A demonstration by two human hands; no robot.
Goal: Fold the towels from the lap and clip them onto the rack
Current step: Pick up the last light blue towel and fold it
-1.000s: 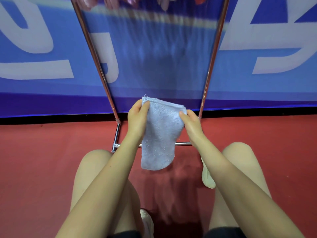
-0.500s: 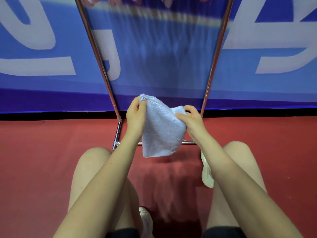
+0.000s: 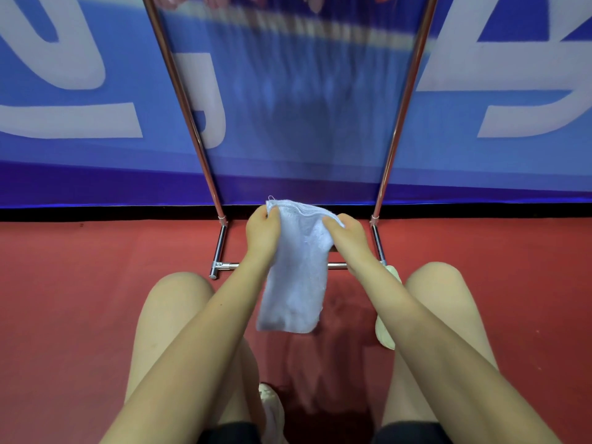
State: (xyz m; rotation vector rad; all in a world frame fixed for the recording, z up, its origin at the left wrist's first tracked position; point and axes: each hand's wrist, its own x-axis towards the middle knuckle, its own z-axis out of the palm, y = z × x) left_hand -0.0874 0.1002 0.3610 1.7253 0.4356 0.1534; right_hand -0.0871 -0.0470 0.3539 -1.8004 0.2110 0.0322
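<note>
Towel (image 3: pixel 296 277): pale blue terry cloth, looking soft and nubbly. Rack (image 3: pixel 187 100): polished metal tubing, gleaming. Floor (image 3: pixel 80 299): red, showing matt.

The person's arms are bare from the bottom edge of the picture up to the wrists, with no sleeves, watch, bracelet or rings showing. The left hand (image 3: pixel 262 233) and right hand (image 3: pixel 349 235) wear no gloves. Both legs are bare over the thighs and knees. Dark shorts (image 3: pixel 230 432) show as two black hems at the bottom edge, one across each thigh. A pale, cream-white shoe (image 3: pixel 386 334) shows beside the right knee, partly hidden behind the right forearm. A second light-coloured shoe (image 3: pixel 272 408) shows between the thighs near the bottom; its details are too blurred to tell.
</note>
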